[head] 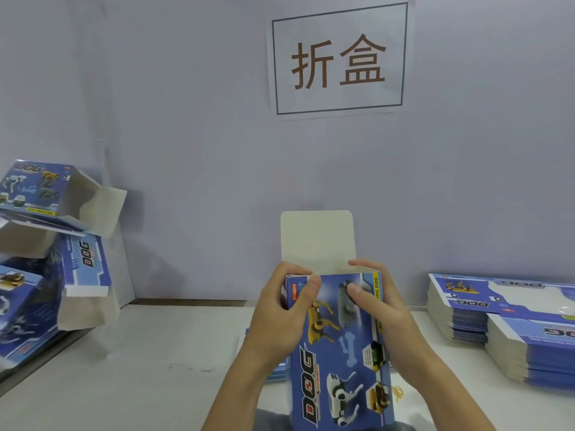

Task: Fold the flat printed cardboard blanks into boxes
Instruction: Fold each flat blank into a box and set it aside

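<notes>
A blue printed dog box (339,353) stands upright in front of me, formed into a tube, with its plain top flap (317,237) sticking straight up. My left hand (280,303) grips the box's upper left edge, thumb on the printed front. My right hand (376,300) grips the upper right edge, thumb pressed on the front and fingers reaching over the open top. Two stacks of flat printed blanks (504,315) lie on the table at the right.
Several folded boxes (53,244) with open flaps are piled at the left against the wall. A paper sign (339,59) hangs on the wall behind. A yellow rubber band (398,391) lies on the white table (155,368) right of the box.
</notes>
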Tool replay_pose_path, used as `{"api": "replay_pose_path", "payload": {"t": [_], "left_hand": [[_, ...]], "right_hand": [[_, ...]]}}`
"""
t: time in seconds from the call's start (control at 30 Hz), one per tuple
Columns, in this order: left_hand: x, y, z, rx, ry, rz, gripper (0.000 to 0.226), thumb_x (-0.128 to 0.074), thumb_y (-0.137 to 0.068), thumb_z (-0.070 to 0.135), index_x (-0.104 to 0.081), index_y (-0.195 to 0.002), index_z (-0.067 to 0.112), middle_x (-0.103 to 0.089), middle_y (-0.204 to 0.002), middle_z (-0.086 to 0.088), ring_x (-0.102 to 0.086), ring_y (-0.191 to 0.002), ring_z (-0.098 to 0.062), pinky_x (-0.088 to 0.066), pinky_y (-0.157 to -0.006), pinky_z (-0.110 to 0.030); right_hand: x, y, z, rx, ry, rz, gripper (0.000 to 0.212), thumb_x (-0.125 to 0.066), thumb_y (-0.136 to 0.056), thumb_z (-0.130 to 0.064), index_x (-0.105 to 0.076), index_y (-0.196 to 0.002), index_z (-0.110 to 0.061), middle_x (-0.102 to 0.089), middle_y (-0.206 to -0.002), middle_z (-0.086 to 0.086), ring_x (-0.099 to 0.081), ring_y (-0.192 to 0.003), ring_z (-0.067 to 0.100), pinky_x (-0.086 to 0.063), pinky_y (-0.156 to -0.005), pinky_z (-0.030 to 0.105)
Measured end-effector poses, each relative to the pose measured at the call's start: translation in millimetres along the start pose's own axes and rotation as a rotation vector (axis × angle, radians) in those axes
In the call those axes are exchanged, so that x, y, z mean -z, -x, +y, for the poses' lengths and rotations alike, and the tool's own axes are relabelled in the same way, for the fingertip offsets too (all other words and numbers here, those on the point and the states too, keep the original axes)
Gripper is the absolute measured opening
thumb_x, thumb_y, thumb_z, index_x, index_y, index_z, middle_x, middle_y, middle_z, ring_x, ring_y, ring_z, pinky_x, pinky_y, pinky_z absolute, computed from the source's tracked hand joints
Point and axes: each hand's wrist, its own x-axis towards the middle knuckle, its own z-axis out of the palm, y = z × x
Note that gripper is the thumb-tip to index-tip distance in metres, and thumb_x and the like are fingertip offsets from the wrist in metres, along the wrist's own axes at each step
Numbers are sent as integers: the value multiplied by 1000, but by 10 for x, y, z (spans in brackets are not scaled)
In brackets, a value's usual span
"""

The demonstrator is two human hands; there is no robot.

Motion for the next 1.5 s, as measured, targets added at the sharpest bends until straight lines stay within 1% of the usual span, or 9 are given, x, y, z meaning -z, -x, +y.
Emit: {"api": "replay_pose_path", "payload": {"t": [0.1,0.2,0.33,0.53,0.73,0.9,1.13,1.27,1.5], "left_hand": [[-3,-1,31,154,134,-33,36,-59,-82,58,-58,-87,23,-65,-93,-20,-68,-79,-31,-56,-74,-47],[-67,-32,55,193,131,85,36,-59,-86,53,-57,-75,19,-63,-92,-21,-62,-85,-34,-49,-79,-46],[-117,-51,26,135,53,168,14,-46,-86,26,-54,-76,21,-54,-81,-8,-53,-80,-27,-42,-72,-41],[-104,-44,-57,183,192,183,48,-43,-102,8,-32,-130,46,-63,-92,5,-69,-66,6,-49,-50,-10],[-146,-23,-55,77,218,232,12,-43,-103,13,-52,-107,18,-66,-84,-13,-69,-67,-13,-53,-54,-21],[-195,49,-85,79,309,370,32,-43,-90,44,-59,-75,22,-70,-84,-3,-71,-80,-31,-53,-63,-37],[-204,10,-58,85,263,356,27,-35,-107,35,-57,-97,24,-67,-98,-17,-67,-88,-45,-55,-70,-49],[-66,-17,-21,200,397,286,30,-35,-104,42,-53,-126,32,-70,-113,-16,-72,-93,-37,-61,-72,-44],[151,-101,150,265,414,192,34,-50,-98,44,-64,-123,26,-69,-119,-12,-68,-100,-38,-47,-97,-65]], "right_hand": [[9,-17,1,-71,67,38,36,-35,-107,-32,-64,-122,-15,-66,-121,13,-69,-106,15,-48,-102,51],[-91,15,-22,-76,17,145,36,-42,-100,-51,-71,-90,-31,-73,-97,8,-73,-91,22,-57,-80,41],[-96,15,-44,-53,83,164,22,-52,-95,-23,-61,-75,-26,-53,-76,19,-61,-66,23,-47,-56,32],[-51,-1,-72,-135,23,117,43,-54,-90,-25,-53,-128,-46,-63,-109,24,-71,-95,33,-60,-82,51],[-63,20,-55,-59,-26,101,19,-49,-78,-30,-65,-87,-28,-58,-90,23,-59,-77,25,-53,-68,38],[-36,51,73,-77,-130,265,39,-35,-101,-30,-68,-99,-9,-72,-105,15,-72,-90,32,-58,-74,46],[-9,20,26,-72,-108,149,31,-43,-103,-29,-58,-130,-28,-68,-122,6,-68,-109,29,-57,-87,41],[55,45,31,-21,-14,62,70,-74,-73,-53,-44,-136,-52,-70,-118,-1,-67,-111,21,-48,-96,42],[160,-18,-294,-94,-130,106,51,-64,-94,-38,-59,-132,-5,-67,-127,16,-69,-108,28,-57,-72,24]]}}
